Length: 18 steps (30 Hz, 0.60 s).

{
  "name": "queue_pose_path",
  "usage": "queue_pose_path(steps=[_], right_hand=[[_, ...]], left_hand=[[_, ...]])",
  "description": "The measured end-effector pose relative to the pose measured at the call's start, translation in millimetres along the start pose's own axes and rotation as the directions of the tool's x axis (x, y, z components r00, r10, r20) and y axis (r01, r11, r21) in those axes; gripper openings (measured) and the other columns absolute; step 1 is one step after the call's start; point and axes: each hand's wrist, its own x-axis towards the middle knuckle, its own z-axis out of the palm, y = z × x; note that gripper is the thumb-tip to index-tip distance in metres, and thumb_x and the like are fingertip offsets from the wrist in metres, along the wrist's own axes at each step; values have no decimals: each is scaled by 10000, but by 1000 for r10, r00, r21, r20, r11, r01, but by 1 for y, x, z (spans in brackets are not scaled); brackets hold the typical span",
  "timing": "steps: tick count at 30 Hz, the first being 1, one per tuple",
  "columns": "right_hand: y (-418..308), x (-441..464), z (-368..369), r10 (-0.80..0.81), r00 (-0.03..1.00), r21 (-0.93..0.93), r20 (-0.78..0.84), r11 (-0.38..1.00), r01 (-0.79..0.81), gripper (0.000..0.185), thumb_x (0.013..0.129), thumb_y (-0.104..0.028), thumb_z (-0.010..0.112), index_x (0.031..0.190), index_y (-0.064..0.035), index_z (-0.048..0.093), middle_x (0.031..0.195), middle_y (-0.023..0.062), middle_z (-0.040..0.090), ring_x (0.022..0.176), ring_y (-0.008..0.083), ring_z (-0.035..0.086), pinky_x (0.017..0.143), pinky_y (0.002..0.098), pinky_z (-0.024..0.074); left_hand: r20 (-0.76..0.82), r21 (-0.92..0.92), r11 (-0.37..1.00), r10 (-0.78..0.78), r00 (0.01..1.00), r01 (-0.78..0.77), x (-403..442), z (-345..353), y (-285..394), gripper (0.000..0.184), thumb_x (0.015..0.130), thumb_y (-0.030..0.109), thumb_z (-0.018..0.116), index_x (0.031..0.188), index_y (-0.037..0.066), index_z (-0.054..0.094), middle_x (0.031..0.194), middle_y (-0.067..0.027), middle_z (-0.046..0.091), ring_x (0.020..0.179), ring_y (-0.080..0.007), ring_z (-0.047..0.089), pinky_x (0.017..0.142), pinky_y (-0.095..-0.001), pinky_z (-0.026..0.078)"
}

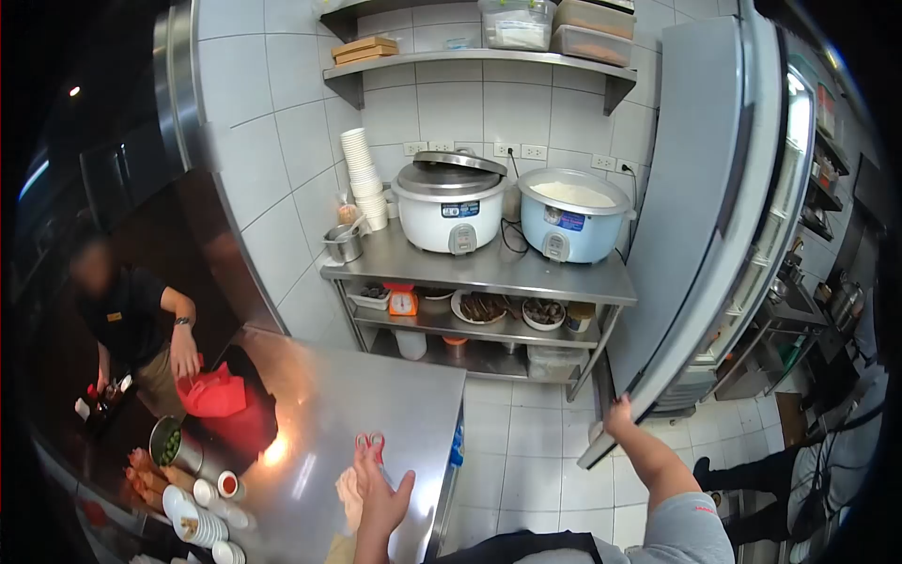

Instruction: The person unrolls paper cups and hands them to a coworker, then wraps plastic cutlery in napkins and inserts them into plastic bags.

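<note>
My right hand is closed round the lower edge of the open fridge door on the right. My left hand is over the steel counter, fingers apart, with the thumb out to the side. Just beyond its fingertips lie red-handled scissors. A crumpled pale cloth or glove lies beside it on the left; my hand partly covers the view there.
A co-worker across the counter touches a red bag. Cups and bowls stand at lower left. Two rice cookers sit on the back table. Another person is at right.
</note>
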Motion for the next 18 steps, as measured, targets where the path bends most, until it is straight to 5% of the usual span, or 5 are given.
queue_pose_path(steps=[3, 4, 10, 12, 18], right_hand=[[-21, 48, -7, 427, 835, -175, 347, 904, -389, 339, 880, -248, 444, 1130, -110, 626, 1208, 96, 582, 1182, 322, 480, 964, 538, 253], [-20, 55, -7, 336, 707, -539, 622, 839, 74, 372, 874, -271, 462, 1172, -86, 586, 1186, 72, 594, 1152, 342, 500, 926, 537, 318], [29, 60, -43, 75, 917, 369, 391, 900, -232, 395, 782, -324, 616, 1153, -190, 591, 1165, -5, 577, 1051, 225, 552, 878, 506, 413], [35, 84, -39, -45, 919, 484, 392, 860, -164, 433, 774, -336, 626, 1177, -186, 569, 1097, 13, 595, 979, 224, 565, 837, 477, 432], [49, 181, -33, -731, 406, 826, 548, 551, -123, 557, 752, -373, 656, 1249, -174, 505, 892, 69, 647, 764, 221, 606, 715, 390, 490]], left_hand=[[23, -2, 1000, 14, 1000, -14, 49, 30, 7, 680, 740, 147, 689, 1299, 31, 320, 1383, -251, 206, 1258, -394, 307, 1010, -433, 307], [40, -12, 999, -51, 998, 52, 59, 28, 19, 675, 733, 155, 694, 1292, 38, 335, 1384, -248, 204, 1269, -389, 288, 1003, -429, 307], [-172, -62, 947, -321, 931, 314, 77, 53, -27, 589, 748, 78, 667, 1257, 34, 374, 1356, -244, 241, 1155, -364, 429, 935, -401, 403], [-212, 324, 912, -188, 959, 250, 69, 60, -65, 581, 811, 299, 630, 1259, -4, 419, 1208, -255, 455, 1114, -407, 446, 869, -444, 413], [-266, 93, 876, -436, 860, 473, 150, 71, -69, 591, 809, 241, 626, 1290, 3, 378, 1292, -245, 351, 1122, -373, 425, 939, -432, 377]])
